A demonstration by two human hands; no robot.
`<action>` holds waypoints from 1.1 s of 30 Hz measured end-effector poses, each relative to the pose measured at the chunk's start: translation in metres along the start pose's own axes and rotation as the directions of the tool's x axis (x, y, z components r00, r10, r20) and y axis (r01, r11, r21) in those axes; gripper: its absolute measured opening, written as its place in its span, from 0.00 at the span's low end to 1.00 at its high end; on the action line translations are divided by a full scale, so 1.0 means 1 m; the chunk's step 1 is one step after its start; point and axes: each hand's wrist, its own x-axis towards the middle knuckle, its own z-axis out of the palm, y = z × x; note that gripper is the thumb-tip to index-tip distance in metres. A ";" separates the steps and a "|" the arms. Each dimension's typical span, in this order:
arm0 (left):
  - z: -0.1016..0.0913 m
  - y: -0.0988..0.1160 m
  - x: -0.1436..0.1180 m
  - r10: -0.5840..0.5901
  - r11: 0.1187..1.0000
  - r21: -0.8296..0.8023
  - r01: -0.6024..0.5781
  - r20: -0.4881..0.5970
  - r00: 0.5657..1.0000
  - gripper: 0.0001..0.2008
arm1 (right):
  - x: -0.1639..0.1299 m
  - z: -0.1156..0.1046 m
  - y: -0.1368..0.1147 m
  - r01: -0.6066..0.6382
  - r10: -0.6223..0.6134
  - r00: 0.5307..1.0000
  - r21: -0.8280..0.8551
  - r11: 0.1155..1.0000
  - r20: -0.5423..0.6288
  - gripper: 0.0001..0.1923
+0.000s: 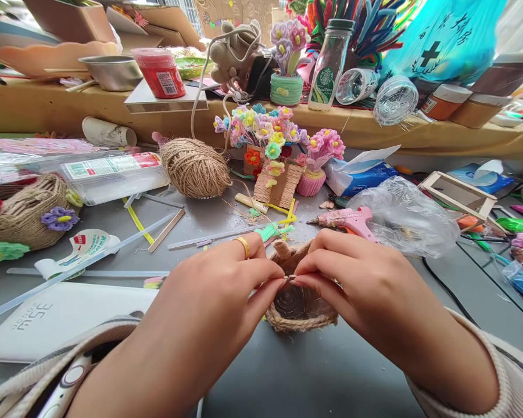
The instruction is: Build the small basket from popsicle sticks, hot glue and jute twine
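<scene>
One small twine basket (297, 305) is sitting on the grey table (322, 377), close to the near edge, between the two hands. The left hand (218, 302), wearing one gold ring (244, 246), and the right hand (366, 284) are meeting above its rim, each thumb and forefinger pinching shut on a thin strand where the fingertips are touching. Just behind the basket one pink glue gun (351, 220) is lying beside a crumpled clear plastic bag (405, 215). Farther back one ball of jute twine (194, 167) is resting near two pots of pipe-cleaner flowers (283, 142). On the shelf one glass bottle (330, 67) is showing a green Starbucks label, and one red tub (159, 72) is standing to its left. At the near left, one white flat box (65, 319) is showing grey letters that I cannot read surely.
</scene>
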 end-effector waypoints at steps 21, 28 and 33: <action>-0.001 0.000 -0.001 -0.001 1.000 -0.001 0.001 0.016 1.000 0.09 | 0.000 0.001 -0.001 0.022 -0.022 1.000 -0.044 0.999 -0.013 0.14; 0.000 0.001 0.001 0.001 1.000 -0.001 -0.001 -0.006 1.000 0.09 | 0.000 0.001 -0.001 0.011 -0.011 1.000 -0.042 0.999 -0.017 0.14; -0.001 0.000 0.000 -0.009 1.000 0.001 0.009 0.012 1.000 0.09 | 0.000 0.001 -0.002 0.000 0.000 1.000 -0.016 1.000 -0.005 0.15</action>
